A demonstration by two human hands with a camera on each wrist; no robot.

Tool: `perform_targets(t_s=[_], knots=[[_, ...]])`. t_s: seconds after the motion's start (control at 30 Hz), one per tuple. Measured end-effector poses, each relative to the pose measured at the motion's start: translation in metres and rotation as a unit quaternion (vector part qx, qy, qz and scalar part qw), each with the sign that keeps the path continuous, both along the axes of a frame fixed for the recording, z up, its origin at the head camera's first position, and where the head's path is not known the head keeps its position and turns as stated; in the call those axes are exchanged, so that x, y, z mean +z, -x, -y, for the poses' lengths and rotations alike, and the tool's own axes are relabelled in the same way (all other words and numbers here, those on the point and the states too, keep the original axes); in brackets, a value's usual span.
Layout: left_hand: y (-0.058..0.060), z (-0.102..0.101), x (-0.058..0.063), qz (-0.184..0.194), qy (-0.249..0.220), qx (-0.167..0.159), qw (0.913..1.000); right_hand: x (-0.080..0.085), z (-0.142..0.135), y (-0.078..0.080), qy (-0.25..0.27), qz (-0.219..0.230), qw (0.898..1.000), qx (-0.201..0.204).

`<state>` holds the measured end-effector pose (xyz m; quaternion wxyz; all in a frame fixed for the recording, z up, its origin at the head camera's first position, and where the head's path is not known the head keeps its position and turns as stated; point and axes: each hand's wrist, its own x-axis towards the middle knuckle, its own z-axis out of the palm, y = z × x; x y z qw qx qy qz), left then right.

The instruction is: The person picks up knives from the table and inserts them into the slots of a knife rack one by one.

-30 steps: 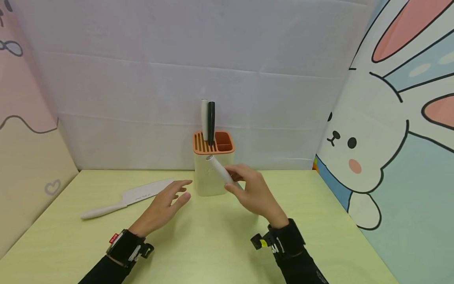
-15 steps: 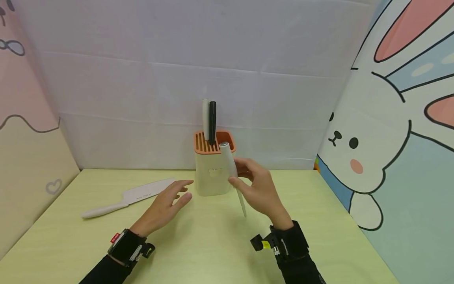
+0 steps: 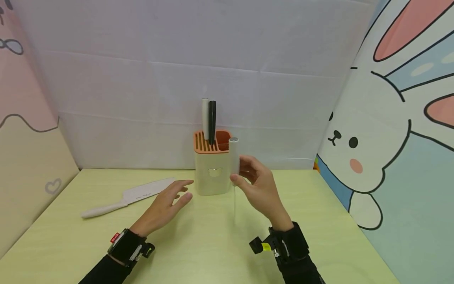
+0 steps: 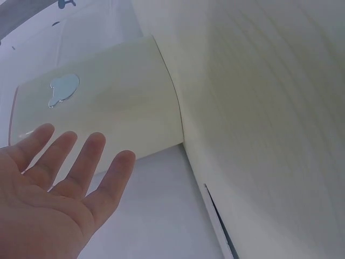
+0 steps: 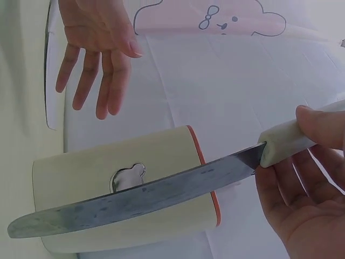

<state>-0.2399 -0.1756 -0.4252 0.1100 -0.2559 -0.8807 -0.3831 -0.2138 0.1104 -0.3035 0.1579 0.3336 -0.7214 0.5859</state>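
A table (image 3: 205, 248) bears an upright block (image 3: 212, 181) at its back. A cleaver (image 3: 143, 193) lies to the block's left, handle toward the near left, blade slanting to the far right. The left hand (image 3: 166, 205), spread wide with fingers nearly straight, is near the block. The right hand (image 3: 260, 191) pinches a knife (image 3: 233, 161) before the block's right side; its long axis is near vertical, handle up, tip down. A white handle (image 3: 205, 118) and black handle (image 3: 212, 122) rise from the block.
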Motion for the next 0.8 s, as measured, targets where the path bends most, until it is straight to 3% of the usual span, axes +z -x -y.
perform_targets(t_s=[0.27,0.8], knots=[[-0.0008,-0.0009,-0.0003,0.004,0.004,0.000,1.0000,-0.0009,0.0032,-0.0031,0.028,0.029,0.999,0.010],[-0.0026,-0.0054,0.0019,-0.011,-0.006,-0.007,0.9999,-0.0062,0.0079,-0.0012,0.035,0.035,0.999,0.005]])
